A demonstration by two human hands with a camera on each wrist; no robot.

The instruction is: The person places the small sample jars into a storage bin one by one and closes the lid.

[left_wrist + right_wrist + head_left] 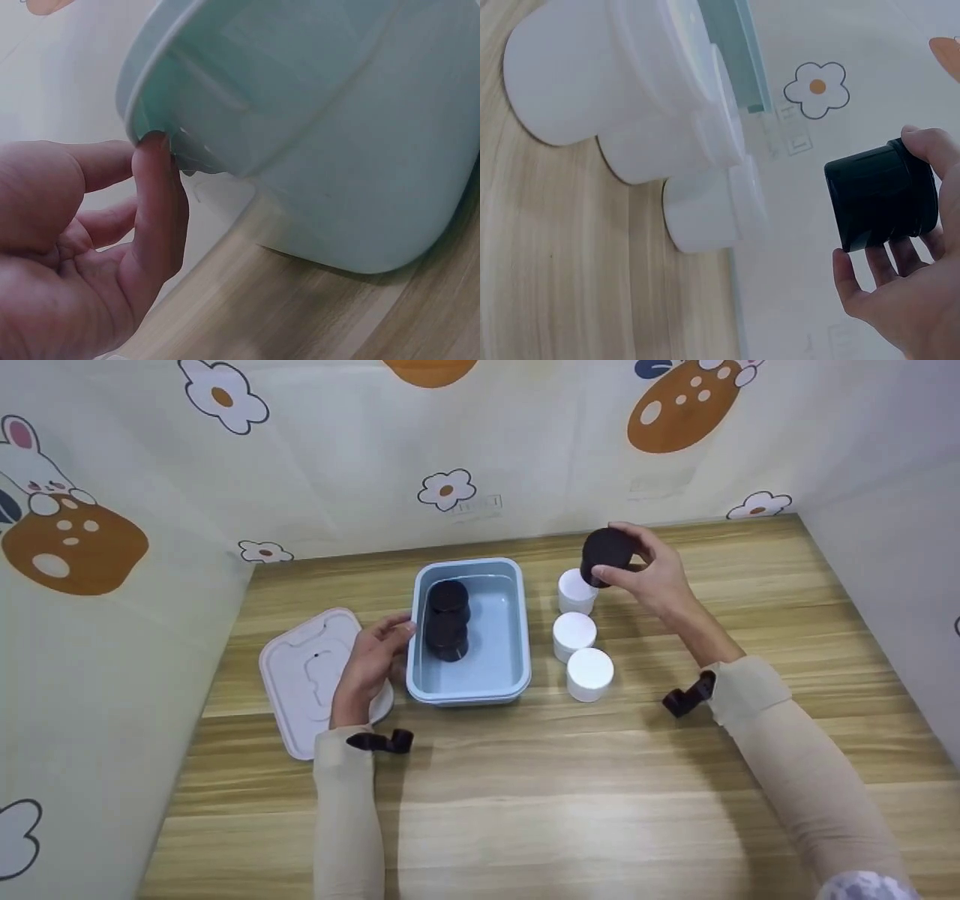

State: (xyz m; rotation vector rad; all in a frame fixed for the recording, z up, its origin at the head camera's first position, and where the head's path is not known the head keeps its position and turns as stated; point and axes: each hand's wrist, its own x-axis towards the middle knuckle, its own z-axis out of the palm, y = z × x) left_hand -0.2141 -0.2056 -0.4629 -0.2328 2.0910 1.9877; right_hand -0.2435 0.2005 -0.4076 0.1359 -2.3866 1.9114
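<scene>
The spatial relation that counts is between the lifted black jar (607,556) and the blue bin (491,649): the jar hangs to the right of the bin's far right corner, and a row of 3 white jars (574,631) stands on the tabletop (555,810) between that side and the open area nearer the right arm. Any leftward path from the jar to the bin passes over or behind the farthest white jar, which the black jar partly covers in the head view.

The right hand (661,574) has its grip closed around the black jar, thumb and fingers about its side. The right wrist view shows the jar clear of the white ones, its long axis close to parallel with theirs, so it looks nearly upright, with a slight lean.

The left hand (373,656) is the nearer of the 2 to the bin, its digits touching the left rim; whether that grip pinches the rim or merely rests there, I cannot tell. Inside, 2 black jars (448,639) stand along the left wall, 1 behind the other, leaving the bin's right half bare. A pale lid (289,690) lies to the left, partly under the left hand.
</scene>
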